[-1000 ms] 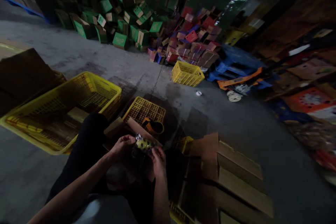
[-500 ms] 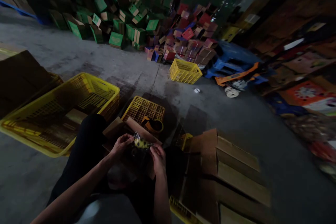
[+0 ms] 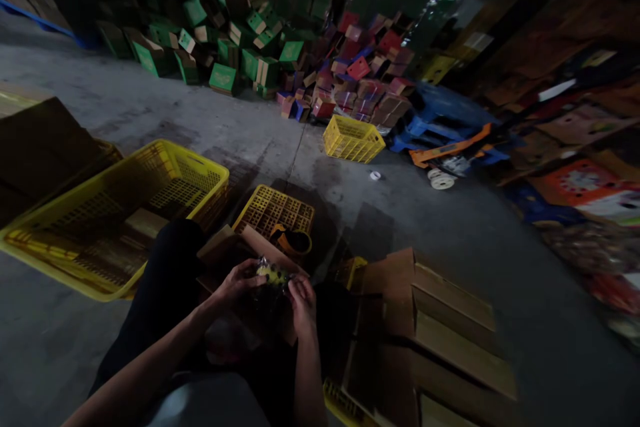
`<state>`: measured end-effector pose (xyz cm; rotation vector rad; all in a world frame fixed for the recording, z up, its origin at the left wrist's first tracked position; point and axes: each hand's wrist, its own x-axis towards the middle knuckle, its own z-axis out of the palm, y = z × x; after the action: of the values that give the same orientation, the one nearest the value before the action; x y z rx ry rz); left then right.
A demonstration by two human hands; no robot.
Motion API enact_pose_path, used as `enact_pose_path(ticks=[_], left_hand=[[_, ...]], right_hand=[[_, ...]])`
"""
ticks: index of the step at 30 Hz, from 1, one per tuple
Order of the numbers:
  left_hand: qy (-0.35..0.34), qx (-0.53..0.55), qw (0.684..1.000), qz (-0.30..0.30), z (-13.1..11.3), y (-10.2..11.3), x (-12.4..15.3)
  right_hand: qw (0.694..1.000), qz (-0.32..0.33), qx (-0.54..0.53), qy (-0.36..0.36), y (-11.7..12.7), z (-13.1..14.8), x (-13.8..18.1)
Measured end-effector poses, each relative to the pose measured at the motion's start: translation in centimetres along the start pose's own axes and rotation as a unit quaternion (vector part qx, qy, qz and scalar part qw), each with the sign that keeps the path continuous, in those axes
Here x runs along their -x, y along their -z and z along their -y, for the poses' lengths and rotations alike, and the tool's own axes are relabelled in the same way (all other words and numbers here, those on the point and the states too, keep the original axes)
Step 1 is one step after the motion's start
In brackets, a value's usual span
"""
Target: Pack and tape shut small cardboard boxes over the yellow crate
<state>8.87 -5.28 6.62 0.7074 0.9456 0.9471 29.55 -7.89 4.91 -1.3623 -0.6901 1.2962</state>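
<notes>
Hands (image 3: 243, 282) (image 3: 303, 300) closer together; packet (image 3: 275, 273) between

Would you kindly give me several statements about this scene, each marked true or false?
1. The left hand and right hand both hold a clear-wrapped, dark-spotted yellow item. True.
2. The green boxes stand in one neat stack. False: they lie in a jumbled heap.
3. A large yellow basket sits on the person's left. True.
4. The small white object lies inside the small yellow crate. False: it lies on the floor, outside that crate.
5. The pallet jack is bright green. False: it is orange.
</notes>
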Motion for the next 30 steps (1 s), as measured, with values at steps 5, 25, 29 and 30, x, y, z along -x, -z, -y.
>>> enact_pose_path(ticks=[5, 25, 29, 30], left_hand=[[-0.048, -0.031, 0.998, -0.007, -0.1, -0.3, -0.1], [0.013, 0.034, 0.999, 0.0, 1.3, -0.3, -0.2], [-0.053, -0.078, 0.995, 0.028, 1.3, 0.2, -0.4], [-0.072, -0.126, 0.989, 0.038, 1.3, 0.3, -0.5]], right_hand=[[0.999, 0.038, 0.019, -0.008, -0.1, 0.5, 0.3], [0.996, 0.084, -0.017, -0.004, 0.7, -0.4, 0.2], [0.995, 0.091, -0.047, -0.009, 0.6, -0.5, 0.0], [0.995, 0.092, -0.046, -0.011, 0.6, -0.6, 0.0]])
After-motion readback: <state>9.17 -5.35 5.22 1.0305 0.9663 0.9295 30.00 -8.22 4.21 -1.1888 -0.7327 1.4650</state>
